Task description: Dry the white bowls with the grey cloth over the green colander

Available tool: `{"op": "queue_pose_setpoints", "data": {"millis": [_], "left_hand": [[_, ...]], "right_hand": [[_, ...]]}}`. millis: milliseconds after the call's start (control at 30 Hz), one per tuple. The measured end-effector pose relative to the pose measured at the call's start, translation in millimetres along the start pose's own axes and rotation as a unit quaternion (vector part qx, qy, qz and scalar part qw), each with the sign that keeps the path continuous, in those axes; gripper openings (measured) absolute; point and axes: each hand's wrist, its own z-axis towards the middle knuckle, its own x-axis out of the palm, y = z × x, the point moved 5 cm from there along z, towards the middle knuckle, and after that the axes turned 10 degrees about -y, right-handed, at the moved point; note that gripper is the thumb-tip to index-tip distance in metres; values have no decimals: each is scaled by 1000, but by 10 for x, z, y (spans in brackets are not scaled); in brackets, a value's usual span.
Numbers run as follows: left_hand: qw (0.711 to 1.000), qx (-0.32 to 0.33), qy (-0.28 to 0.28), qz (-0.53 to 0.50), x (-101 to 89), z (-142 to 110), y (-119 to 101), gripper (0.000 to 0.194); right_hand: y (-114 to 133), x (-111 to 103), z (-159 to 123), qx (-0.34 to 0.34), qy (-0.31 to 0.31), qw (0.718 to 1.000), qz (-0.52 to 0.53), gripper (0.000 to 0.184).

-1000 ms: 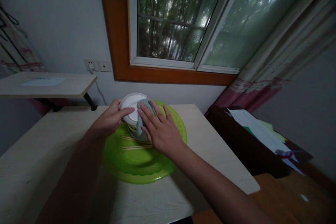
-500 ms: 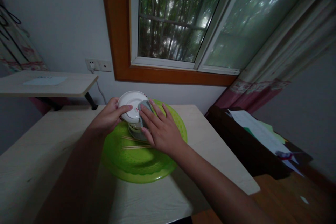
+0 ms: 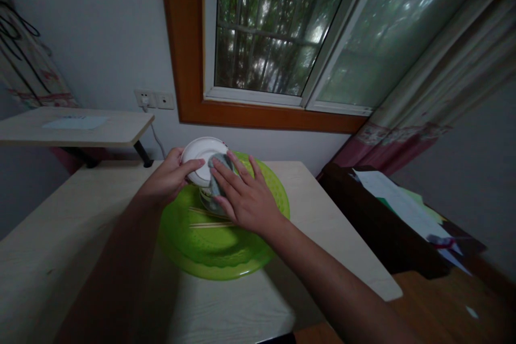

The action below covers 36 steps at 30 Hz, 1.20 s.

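Observation:
My left hand (image 3: pixel 174 176) grips a small white plate (image 3: pixel 196 149) by its left edge, thumb on the face and fingers behind. Against the plate's right side, my right hand (image 3: pixel 245 193) presses a grey-green cloth (image 3: pixel 215 185) under its fingers. Both are held above a large green plastic basin (image 3: pixel 217 271). Partly hidden behind the plate and cloth, a bowl or cup (image 3: pixel 206 200) sits in the basin. Light wooden chopsticks (image 3: pixel 207 225) lie in the basin in front of it.
The basin stands on a pale wooden table (image 3: pixel 322 215). A raised shelf (image 3: pixel 76 126) with a paper on it is at the left. Papers (image 3: pixel 403 204) lie on dark furniture at the right. Behind are a wall socket (image 3: pixel 153 99) and a window (image 3: pixel 278 37).
My right hand and the cloth have shifted slightly left across the plate, covering its small red mark. My left hand keeps its hold. The view has moved a little.

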Motion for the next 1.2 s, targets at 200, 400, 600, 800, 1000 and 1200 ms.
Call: {"op": "queue_pose_setpoints", "data": {"millis": [200,400,600,800,1000,1200], "left_hand": [[1000,-11,6,0,18,-18,-8,51],[1000,-15,11,-2,61,-46,-43,50],[1000,-3,-5,21,45,-20,5,52],[1000,-8,5,-5,39,-9,6,54],[996,-53,42,-61,130,-60,-62,45],[990,-61,66,-111,126,-43,-46,44]], "right_hand": [[31,-3,-7,-45,4,998,31,61],[-12,17,-13,10,-1,1000,27,59],[-30,53,-43,36,-5,999,21,55],[-12,37,-104,20,6,999,38,59],[-70,98,-213,94,-7,990,103,73],[-9,135,-258,68,-12,987,145,78]]}}
